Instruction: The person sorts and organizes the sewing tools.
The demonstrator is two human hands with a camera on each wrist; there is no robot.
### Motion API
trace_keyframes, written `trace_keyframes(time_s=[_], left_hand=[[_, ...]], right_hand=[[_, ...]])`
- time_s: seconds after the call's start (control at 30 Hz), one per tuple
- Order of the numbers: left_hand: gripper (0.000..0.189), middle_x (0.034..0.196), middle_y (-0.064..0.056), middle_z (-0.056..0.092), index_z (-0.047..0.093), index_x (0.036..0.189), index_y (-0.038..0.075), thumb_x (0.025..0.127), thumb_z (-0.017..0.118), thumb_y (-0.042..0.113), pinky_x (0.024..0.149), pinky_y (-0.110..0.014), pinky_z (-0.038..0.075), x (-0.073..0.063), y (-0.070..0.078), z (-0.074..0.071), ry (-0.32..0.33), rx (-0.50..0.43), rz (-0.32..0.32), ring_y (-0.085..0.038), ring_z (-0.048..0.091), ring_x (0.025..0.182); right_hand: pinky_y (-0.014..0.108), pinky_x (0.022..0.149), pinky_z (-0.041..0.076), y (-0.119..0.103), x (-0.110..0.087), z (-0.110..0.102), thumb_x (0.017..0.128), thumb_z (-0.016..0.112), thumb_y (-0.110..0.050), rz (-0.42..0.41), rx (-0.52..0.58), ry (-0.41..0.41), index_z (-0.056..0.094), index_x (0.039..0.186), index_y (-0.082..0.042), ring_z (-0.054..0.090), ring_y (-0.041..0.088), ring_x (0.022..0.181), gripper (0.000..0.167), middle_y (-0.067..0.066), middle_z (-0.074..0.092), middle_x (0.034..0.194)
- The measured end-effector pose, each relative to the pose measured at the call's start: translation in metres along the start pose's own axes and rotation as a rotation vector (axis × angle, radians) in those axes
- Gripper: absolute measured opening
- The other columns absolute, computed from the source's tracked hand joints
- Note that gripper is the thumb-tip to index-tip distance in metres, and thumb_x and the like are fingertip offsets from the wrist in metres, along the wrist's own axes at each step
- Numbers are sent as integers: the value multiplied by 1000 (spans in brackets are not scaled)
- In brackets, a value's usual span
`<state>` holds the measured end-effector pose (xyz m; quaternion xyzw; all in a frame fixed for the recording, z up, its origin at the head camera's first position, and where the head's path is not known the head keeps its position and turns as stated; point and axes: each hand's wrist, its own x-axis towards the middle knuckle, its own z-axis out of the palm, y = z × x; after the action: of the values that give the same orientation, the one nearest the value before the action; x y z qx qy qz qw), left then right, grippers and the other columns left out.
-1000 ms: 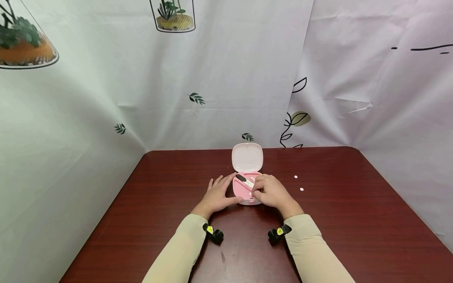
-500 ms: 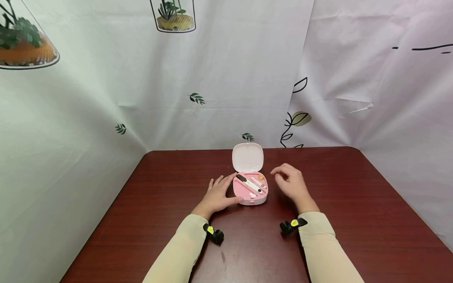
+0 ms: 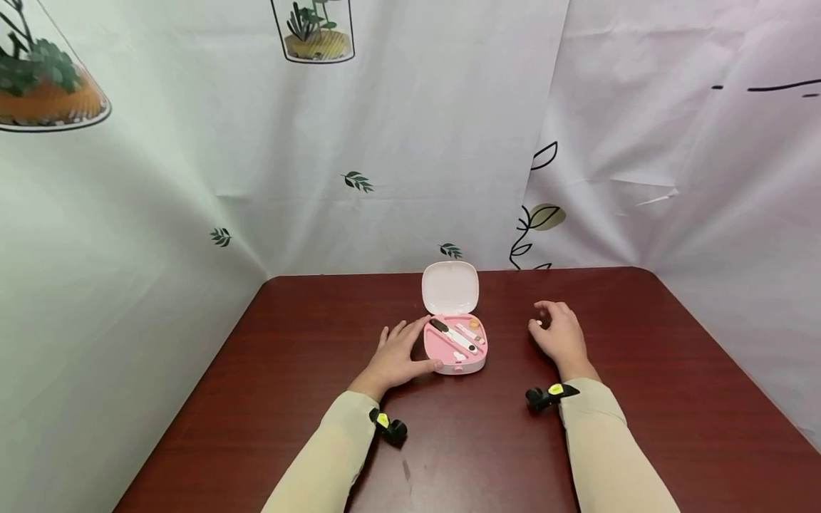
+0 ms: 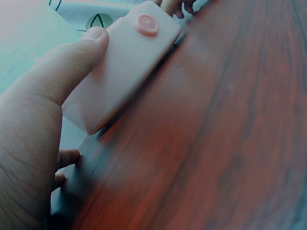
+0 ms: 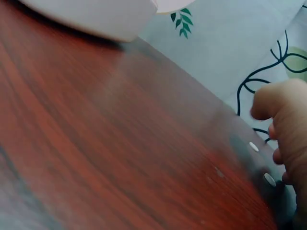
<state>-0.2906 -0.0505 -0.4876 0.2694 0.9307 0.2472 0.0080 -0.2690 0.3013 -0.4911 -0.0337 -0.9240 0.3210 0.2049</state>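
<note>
A small pink-and-white case (image 3: 454, 360) stands on the table with its white lid (image 3: 450, 288) raised. Inside lie a white stick with a dark end (image 3: 457, 336), a smaller white piece (image 3: 471, 332) and a round orange piece (image 3: 473, 323). My left hand (image 3: 399, 358) rests against the case's left side, fingers spread, thumb along its front beside the round pink catch (image 4: 147, 25). To the right, my right hand (image 3: 563, 340) hovers over two white tablets, its fingers loosely bent and apart from the thumb. The near tablet (image 5: 270, 180) and the other tablet (image 5: 253, 146) lie under the fingers.
The dark red wooden table (image 3: 308, 320) reaches back to a pale fabric backdrop (image 3: 410, 128) printed with plants. A black wrist camera (image 3: 393, 430) sits on the left sleeve, another wrist camera (image 3: 541, 397) on the right.
My right hand has left the case and moved right, to the tablets. The inside of the case now shows. My left hand has stayed at the case.
</note>
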Motion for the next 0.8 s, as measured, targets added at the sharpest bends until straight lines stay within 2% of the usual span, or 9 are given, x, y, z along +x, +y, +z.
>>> trace_keyframes(time_s=[0.23,0.43,0.8], left_hand=[[99,161,-2,37,26,162,27,82,66,69,120,-62,5,1,-1,1,7,-2,0,-36,25,150],[99,161,-2,37,26,162,27,82,66,69,120,-62,5,1,-1,1,8,-4,0,-36,25,150],[99,161,-2,36,26,162,27,82,66,69,120,-62,5,1,-1,0,1,-3,1,-36,25,150]], right_hand=[[58,95,37,3,5,-2,90,60,-17,58,-107,-67,65,121,-1,49,42,110,36,16,59,107],[59,96,38,2,6,-4,90,58,-20,120,-173,-81,71,108,-5,49,45,111,26,20,61,113],[59,91,41,-4,6,-7,94,60,-19,140,-189,-94,69,100,-5,51,45,107,18,18,62,104]])
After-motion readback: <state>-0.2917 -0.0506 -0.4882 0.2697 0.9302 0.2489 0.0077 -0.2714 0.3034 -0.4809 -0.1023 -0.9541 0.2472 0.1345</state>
